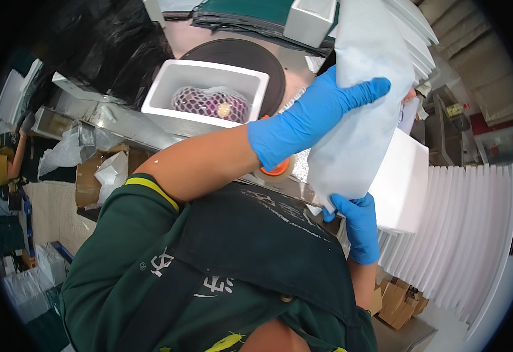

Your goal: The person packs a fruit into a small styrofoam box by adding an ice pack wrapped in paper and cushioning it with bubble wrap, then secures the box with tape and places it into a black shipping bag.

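My left hand [327,108], in a blue glove, grips the upper part of a long pale, soft sheet [362,141], thumb across it. Below, my right hand [356,229], also gloved, pinches the sheet's bottom corner. Left of them, a white foam box [180,124] sits beside and partly over a black round turntable [239,53], holding a fruit-like bundle [203,102] in purple-and-white netting with a yellowish round patch. An orange-cored tape roll [275,169] is partly hidden under my left wrist. A white block-like box [403,182] stands behind the sheet at right.
Stacked white foam pieces [456,223] line the right, with cardboard boxes [397,302] below. At left are black plastic sheeting [104,47] and a carton [89,185] with packing scraps. A small foam box [309,20] is at the back; another person's arm [17,155] shows far left.
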A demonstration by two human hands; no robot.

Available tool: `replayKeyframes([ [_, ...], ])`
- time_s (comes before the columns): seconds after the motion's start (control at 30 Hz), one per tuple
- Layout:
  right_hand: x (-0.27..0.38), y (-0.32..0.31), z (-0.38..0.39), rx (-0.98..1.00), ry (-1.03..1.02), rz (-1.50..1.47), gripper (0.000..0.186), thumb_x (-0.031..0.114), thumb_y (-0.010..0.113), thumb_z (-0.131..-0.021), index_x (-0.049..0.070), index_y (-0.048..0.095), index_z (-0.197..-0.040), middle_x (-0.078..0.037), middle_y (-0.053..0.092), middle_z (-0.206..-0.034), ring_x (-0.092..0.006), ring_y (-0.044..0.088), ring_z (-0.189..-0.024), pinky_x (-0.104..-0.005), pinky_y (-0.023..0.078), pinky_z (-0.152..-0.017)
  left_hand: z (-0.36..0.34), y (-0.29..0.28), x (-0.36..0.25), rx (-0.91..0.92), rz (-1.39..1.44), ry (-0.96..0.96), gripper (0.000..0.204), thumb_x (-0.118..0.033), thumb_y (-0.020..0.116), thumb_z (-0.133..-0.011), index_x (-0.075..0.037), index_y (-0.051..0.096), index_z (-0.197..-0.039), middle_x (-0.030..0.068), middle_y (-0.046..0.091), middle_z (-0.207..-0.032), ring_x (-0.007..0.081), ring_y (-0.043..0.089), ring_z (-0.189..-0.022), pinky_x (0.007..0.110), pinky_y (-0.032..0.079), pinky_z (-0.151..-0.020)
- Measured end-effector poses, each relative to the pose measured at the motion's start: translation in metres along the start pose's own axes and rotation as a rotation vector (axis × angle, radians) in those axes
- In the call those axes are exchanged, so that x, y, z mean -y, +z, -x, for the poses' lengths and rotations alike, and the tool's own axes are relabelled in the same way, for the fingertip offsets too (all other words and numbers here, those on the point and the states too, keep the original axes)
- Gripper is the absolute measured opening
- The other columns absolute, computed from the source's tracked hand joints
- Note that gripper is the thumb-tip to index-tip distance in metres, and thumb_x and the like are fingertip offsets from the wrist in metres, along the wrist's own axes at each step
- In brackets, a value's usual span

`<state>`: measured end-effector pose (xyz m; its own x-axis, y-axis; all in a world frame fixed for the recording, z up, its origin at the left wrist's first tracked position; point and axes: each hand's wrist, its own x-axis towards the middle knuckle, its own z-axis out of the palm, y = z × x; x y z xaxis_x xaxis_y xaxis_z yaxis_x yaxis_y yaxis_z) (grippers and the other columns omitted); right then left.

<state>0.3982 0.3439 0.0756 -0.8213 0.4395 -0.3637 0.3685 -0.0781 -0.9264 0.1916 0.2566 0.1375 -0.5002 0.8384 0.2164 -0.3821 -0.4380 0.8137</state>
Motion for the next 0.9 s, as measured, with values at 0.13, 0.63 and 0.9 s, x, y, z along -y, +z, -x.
replayKeyframes([
  [0.13, 0.009, 0.027, -0.028, -0.205, -0.203, 0.301, 0.019, 0.008, 0.057, -0.089, -0.003, 0.063, -0.103, -0.01, 0.067, -0.088, -0.017, 0.064, -0.076, -0.0285, 0.052, -0.062, 0.029, -0.02, -0.004, 0.006, 0.269, -0.16, 0.062, -0.039, 0.066, -0.086, -0.002, 0.045, -0.132, 0.0126, 0.059, -0.118, 0.0214, 0.061, -0.104, 0.034, 0.052, -0.088],
  [0.63, 0.068, 0.105, -0.078, 0.087, -0.233, -0.496, 0.042, 0.015, 0.057, -0.091, -0.004, 0.049, -0.127, -0.012, 0.057, -0.124, -0.0216, 0.056, -0.112, -0.0332, 0.043, -0.098, 0.065, -0.179, -0.12, -0.159, -1.57, 0.833, 0.068, -0.022, 0.071, -0.082, -0.017, 0.036, -0.141, 0.0141, 0.04, -0.136, 0.029, 0.044, -0.125, 0.039, 0.045, -0.099],
  [0.9, 0.125, 0.11, -0.091, 0.265, -0.432, -0.333, 0.058, 0.022, 0.068, -0.084, -0.005, 0.045, -0.13, -0.013, 0.057, -0.124, -0.0228, 0.057, -0.112, -0.0337, 0.045, -0.096, 0.045, -0.155, -0.152, 0.031, -1.332, 0.454, 0.029, -0.015, 0.065, -0.085, -0.011, 0.062, -0.114, 0.0049, 0.062, -0.104, 0.0189, 0.06, -0.095, 0.031, 0.05, -0.086],
])
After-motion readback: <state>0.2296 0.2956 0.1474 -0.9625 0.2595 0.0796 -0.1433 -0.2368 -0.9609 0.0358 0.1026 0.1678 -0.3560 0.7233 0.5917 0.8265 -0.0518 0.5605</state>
